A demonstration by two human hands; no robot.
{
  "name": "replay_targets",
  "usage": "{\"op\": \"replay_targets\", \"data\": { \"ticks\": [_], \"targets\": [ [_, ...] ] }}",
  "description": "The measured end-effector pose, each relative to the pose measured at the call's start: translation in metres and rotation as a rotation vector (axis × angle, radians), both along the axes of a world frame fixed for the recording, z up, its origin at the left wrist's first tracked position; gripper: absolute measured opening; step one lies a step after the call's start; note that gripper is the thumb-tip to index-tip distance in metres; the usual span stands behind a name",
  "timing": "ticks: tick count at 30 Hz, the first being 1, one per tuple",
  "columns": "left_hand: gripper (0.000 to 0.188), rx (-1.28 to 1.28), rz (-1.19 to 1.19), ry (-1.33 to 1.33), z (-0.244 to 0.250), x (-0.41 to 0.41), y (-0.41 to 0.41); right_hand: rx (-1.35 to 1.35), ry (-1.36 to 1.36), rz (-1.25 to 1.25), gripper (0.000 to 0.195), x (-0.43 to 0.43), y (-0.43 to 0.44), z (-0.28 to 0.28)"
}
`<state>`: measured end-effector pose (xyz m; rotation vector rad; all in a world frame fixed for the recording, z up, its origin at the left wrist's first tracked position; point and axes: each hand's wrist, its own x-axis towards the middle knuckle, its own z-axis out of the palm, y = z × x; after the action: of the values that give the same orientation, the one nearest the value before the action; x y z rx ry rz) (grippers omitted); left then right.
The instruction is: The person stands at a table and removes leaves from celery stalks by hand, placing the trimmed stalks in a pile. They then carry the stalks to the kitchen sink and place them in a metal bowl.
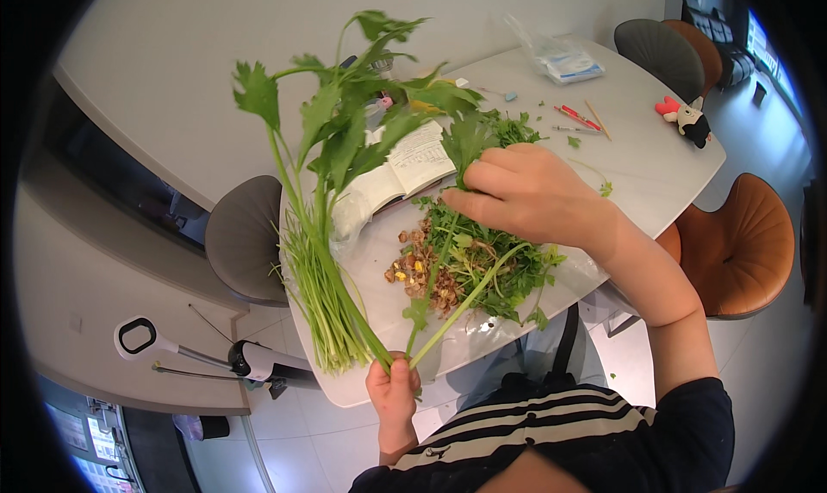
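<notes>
My left hand (393,386) is closed around the lower ends of several celery stalks (329,260), whose leafy tops reach up over the table's far left. Above the middle of the table, my right hand (517,193) has its fingers bent at a celery leaf (466,141) on a thin stem; whether the fingertips grip it is hard to tell. Under that hand lies a heap of leafy greens (497,280) with roots and yellowed stems. Brown dry scraps (429,280) with yellow bits lie against the heap. A bundle of thin green stalks (323,318) rests along the table's left edge.
An open notebook (413,160) lies behind the heap on the white table (672,163). Pens (578,118), a plastic bag with a packet (572,67) and a plush toy (690,121) are farther right. Chairs, one of them brown (743,251), stand around; a floor-cleaner handle (139,338) leans left.
</notes>
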<state>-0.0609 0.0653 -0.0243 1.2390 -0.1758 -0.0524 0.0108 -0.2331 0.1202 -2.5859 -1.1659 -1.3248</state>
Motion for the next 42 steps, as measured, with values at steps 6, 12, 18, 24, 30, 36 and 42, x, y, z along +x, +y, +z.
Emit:
{"op": "replay_targets", "data": {
  "ticks": [6, 12, 18, 24, 30, 36, 42],
  "targets": [
    [0.022, -0.024, -0.005, 0.002, 0.001, -0.001, 0.001, 0.208, 0.03, -0.013, 0.007, 0.004, 0.007, -0.008],
    [0.021, 0.087, 0.024, 0.01, -0.001, -0.002, 0.004, 0.923, 0.054, -0.12, 0.006, 0.019, -0.007, -0.002],
    [0.02, 0.135, -0.002, 0.047, 0.003, -0.003, -0.001, 0.415, -0.162, 0.128, 0.023, -0.007, 0.029, 0.01],
    [0.018, 0.163, -0.058, 0.008, 0.005, -0.007, -0.01, 0.129, -0.395, 0.047, 0.048, 0.001, 0.036, 0.026],
    [0.021, 0.165, -0.102, -0.015, 0.001, -0.007, -0.009, 0.153, -0.423, 0.077, 0.041, 0.004, 0.03, 0.023],
    [0.021, 0.115, -0.115, -0.014, -0.004, -0.008, -0.008, 0.183, -0.469, 0.076, 0.028, 0.002, 0.033, 0.026],
    [0.021, 0.095, -0.104, -0.012, -0.002, -0.009, -0.008, 0.193, -0.364, 0.098, 0.022, 0.003, 0.035, 0.025]
  ]
}}
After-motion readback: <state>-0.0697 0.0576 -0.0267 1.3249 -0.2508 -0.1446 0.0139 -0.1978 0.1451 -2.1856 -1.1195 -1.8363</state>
